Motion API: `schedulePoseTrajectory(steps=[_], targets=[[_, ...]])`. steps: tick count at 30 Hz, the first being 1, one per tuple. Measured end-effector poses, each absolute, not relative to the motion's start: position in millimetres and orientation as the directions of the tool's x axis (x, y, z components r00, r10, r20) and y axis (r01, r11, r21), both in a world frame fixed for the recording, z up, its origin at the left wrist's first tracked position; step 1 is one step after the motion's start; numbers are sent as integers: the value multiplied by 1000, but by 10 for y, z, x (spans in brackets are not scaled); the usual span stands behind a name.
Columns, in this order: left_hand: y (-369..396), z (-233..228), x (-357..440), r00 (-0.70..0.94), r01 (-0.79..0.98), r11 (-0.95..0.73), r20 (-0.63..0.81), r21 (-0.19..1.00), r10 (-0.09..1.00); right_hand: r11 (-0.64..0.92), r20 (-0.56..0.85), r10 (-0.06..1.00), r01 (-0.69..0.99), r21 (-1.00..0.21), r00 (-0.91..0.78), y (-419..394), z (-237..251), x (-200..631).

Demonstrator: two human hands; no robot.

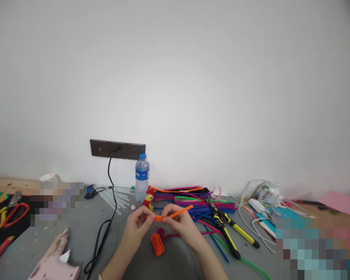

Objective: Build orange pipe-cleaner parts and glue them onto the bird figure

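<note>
Grey table against a white wall, brown socket panel behind and left of the blue-capped water bottle. Nearer than the bottle and slightly right, an orange pipe cleaner, fuzzy, straight tail pointing rightward; pinched tight in the closed fingers of left hand and right hand. Before the bottle, folded orange bundle; right of it, coloured pipe cleaners, partly hidden by right hand and yellow-and-black pliers.

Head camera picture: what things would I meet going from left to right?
Pink glue gun, black power cord, water bottle, held orange pipe cleaner, black-and-yellow-handled pliers, pink sheet.
</note>
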State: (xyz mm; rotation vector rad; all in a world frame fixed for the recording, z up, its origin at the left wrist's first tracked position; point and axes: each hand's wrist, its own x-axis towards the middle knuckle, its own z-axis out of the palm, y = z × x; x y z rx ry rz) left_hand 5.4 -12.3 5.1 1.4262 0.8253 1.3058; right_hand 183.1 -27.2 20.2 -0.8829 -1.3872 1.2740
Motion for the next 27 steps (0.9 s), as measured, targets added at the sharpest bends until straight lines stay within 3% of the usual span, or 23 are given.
schedulePoseTrajectory(steps=[6, 17, 27], targets=[[-146, 64, 64, 241, -119, -256, 278, 959, 930, 61, 109, 943, -160, -985, -315, -299, 262, 1858], [-115, 13, 50, 258, -109, -260, 280, 959, 925, 24, 79, 941, -170, -985, -328, -305, 249, 1876], [-172, 76, 74, 375, -148, -148, 193, 978, 906, -111, 36, 854, -250, -962, -519, -306, 149, 1937]])
